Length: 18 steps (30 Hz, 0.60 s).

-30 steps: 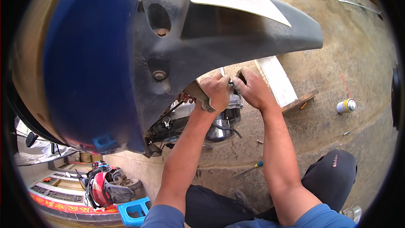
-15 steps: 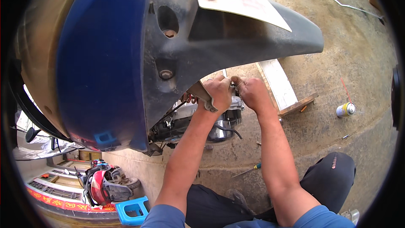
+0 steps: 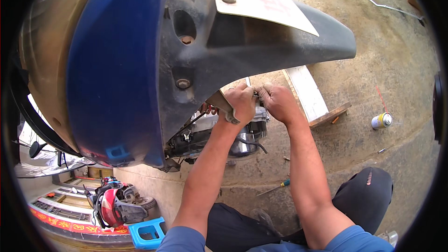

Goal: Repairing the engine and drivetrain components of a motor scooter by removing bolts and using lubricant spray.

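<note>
Both of my hands meet under the black rear fender (image 3: 280, 42) of a blue scooter (image 3: 112, 74), at the end of its engine (image 3: 210, 133). My left hand (image 3: 241, 101) is closed, with its fingertips pinched against a small part that the fingers hide. Close beside it, my right hand (image 3: 278, 102) is also closed, thumb and fingers pressed together at the same spot. A small metal piece shows between the two hands, too small to name. A metal bracket (image 3: 225, 107) hangs down in front of my left wrist.
A white board with a wooden end (image 3: 310, 93) lies beyond my right hand. Farther right stands a spray can (image 3: 381, 121). A screwdriver (image 3: 275, 187) lies on the floor between my forearms. At lower left are a blue stool (image 3: 146, 233) and a red scooter (image 3: 112, 205).
My hands stay at the same spot, and the right fingers have shifted slightly. The scooter's fender appears a little farther left and lower in the picture.
</note>
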Motion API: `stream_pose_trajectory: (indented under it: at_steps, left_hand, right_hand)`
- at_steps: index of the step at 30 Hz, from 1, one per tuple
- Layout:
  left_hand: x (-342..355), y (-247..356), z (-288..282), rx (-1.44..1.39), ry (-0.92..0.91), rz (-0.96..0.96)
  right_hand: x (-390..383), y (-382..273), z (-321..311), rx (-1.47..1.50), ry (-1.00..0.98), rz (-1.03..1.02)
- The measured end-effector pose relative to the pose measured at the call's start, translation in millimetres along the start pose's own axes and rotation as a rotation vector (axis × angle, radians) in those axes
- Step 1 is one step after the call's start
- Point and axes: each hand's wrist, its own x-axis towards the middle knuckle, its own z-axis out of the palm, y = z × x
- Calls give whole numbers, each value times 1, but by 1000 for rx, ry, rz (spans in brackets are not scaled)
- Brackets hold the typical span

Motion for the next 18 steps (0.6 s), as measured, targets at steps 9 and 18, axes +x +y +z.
stream_pose_trajectory:
  at_steps: [9,18]
  left_hand:
    - [0,-1,0,-48,37,15]
    - [-2,1,-3,-53,26,12]
  right_hand:
    - [-2,-2,3,-73,-1,14]
    - [-2,3,8,-45,47,-9]
